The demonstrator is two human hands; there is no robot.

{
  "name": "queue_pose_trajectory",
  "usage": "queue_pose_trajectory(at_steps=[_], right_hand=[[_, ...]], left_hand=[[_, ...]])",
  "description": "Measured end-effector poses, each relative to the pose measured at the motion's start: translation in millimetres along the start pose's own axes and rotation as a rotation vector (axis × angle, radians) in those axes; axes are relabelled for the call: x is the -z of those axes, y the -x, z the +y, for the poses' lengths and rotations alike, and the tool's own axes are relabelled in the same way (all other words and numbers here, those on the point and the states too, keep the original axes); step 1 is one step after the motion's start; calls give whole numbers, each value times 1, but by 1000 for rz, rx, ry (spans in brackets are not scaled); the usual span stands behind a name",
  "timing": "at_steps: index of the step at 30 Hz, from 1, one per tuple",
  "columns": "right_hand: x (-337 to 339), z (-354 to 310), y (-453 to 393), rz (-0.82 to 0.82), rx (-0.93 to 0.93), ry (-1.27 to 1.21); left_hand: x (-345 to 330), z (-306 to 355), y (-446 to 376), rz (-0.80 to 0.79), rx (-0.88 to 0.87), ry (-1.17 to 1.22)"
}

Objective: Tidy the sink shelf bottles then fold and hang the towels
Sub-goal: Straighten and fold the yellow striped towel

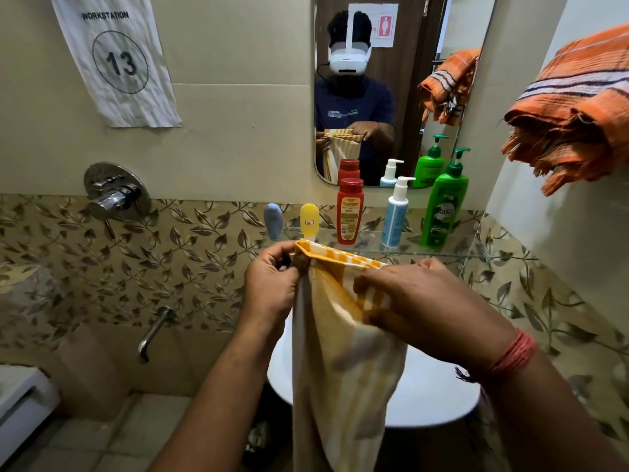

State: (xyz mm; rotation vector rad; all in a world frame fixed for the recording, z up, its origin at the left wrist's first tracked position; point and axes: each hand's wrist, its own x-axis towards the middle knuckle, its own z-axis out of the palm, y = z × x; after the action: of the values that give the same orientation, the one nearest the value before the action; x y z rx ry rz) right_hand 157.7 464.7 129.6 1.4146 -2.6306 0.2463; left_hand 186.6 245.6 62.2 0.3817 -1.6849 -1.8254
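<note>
A yellow and white striped towel (343, 362) hangs in front of me over the white sink (432, 396). My left hand (272, 284) pinches its top left corner. My right hand (425, 301) grips the top edge further right, fingers curled over the cloth. On the glass shelf (476, 250) stand a blue-grey tube (273, 220), a yellow tube (309, 220), a red bottle (350, 211), a white and blue pump bottle (396, 212) and a green pump bottle (444, 206), all upright in a row. An orange striped towel (575, 110) hangs at the upper right.
A mirror (384, 80) hangs above the shelf. On the left wall are a chrome mixer valve (115, 195) and a spout (155, 332). A paper sign (115, 59) reads workstation 13. A white fixture (20, 403) sits at lower left.
</note>
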Motion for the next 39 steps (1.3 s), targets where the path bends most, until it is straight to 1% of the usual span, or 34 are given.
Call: queue_pose_trajectory(at_steps=[3,8,12,15,16,17,20,21,23,24,25,26,30,32,35,37,39], right_hand=[[-12,6,0,-28,-63,116],[-32,12,-1,-172,-84,118],[-45,13,-9,-255,-126,-11],[-51,14,-15,-287,-225,-288],[-54,15,-16,-283,-256,-358],[-56,16,-18,-278,-263,-359],[-59,20,-17,-242,-234,-224],[-57,22,-15,-198,-214,-178],[-50,26,-11,-18,-155,-104],[-44,29,-9,82,-128,-102],[-38,32,-9,147,-103,-130],[-34,35,-8,168,-84,-186],[-35,45,-10,84,-69,-560],[-41,51,-8,99,-59,-673],[-48,60,-3,127,13,-654],[-52,59,-4,110,41,-569],[-54,57,-6,145,72,-463]], left_hand=[[-1,4,4,-29,-40,19],[-2,3,5,-72,-65,-17],[-3,-1,8,-120,-99,-25],[-2,-4,8,-156,-126,-66],[-2,-5,8,-165,-124,-76],[-3,-6,8,-170,-124,-86],[1,-9,5,-141,-120,-108],[3,-11,3,-114,-106,-105],[8,-12,0,-37,-77,-76],[10,-13,-1,1,-66,-63],[11,-14,-2,32,-54,-59],[11,-14,-2,52,-41,-57],[8,-13,-3,60,-32,-16],[7,-10,-4,51,-39,-9],[7,-6,-6,54,-68,52],[7,-3,-6,37,-88,73],[7,-2,-7,11,-117,47]])
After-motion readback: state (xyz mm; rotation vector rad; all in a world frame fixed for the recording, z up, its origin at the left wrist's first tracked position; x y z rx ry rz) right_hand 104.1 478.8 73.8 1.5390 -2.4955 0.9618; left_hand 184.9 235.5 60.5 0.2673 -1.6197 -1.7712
